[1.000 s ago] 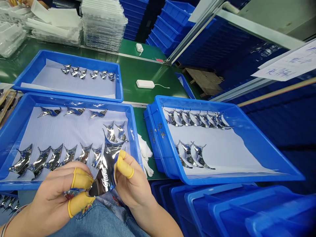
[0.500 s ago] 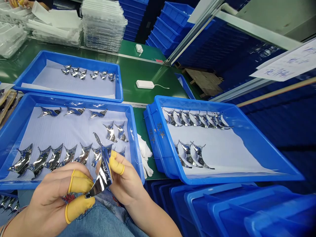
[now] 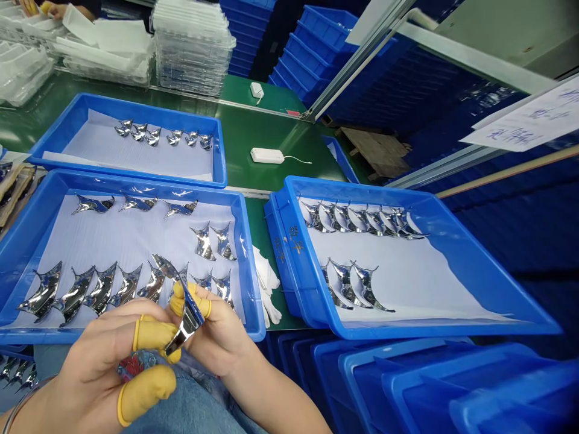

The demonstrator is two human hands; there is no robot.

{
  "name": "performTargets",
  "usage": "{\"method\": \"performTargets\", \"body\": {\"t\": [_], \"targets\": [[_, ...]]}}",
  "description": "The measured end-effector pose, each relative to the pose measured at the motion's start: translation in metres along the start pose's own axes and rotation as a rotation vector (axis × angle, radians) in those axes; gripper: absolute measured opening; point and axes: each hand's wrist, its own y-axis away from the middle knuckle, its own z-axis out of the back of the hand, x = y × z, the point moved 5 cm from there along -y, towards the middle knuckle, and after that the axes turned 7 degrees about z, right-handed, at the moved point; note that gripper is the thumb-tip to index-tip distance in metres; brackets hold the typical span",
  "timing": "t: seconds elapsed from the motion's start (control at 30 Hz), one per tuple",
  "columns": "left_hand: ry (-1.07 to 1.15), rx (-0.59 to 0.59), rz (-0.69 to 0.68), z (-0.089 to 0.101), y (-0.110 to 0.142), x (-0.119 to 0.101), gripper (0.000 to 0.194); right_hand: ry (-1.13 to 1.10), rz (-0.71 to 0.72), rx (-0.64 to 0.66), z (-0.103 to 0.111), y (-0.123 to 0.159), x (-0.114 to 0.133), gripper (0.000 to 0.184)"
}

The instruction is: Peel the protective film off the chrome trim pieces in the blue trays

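A curved chrome-plated part (image 3: 190, 313) is held up in front of me, its upper tip reaching over the near blue tray. My left hand (image 3: 106, 352) is shut on its lower end, and my right hand (image 3: 221, 337) pinches its middle. Yellow finger cots cover several fingers of both hands. Both hands hide much of the part. Just beyond them, several similar chrome parts lie in rows on the white liner of the blue tray (image 3: 136, 182).
Blue trays of chrome parts stand behind (image 3: 126, 103) and to the right (image 3: 362, 194) on a green workbench. White gloves (image 3: 266, 283) lie between trays. Stacked clear plastic trays (image 3: 192, 48) stand beyond. Blue crates (image 3: 429, 374) are stacked at lower right. A co-worker's hand (image 3: 54, 10) shows at top left.
The chrome part has turned and now stands more edge-on, and it has moved slightly right. My right hand has shifted its grip toward the part's middle, and my left hand stays on the lower end.
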Motion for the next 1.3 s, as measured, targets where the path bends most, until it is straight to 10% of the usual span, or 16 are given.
{"method": "performTargets", "body": {"t": [0.4, 0.63, 1.3], "targets": [[0.23, -0.221, 0.383, 0.017, -0.011, 0.024, 0.018, 0.335, 0.355, 0.013, -0.004, 0.018, 0.037, 0.039], [0.555, -0.132, 0.57, 0.005, -0.024, 0.026, 0.016, 0.369, 0.383, 0.069, -0.01, 0.019, 0.038, 0.032], [0.771, -0.058, 0.592, 0.0, -0.017, 0.051, 0.015, 0.329, 0.226, 0.138, -0.024, 0.019, 0.031, 0.025]]}}
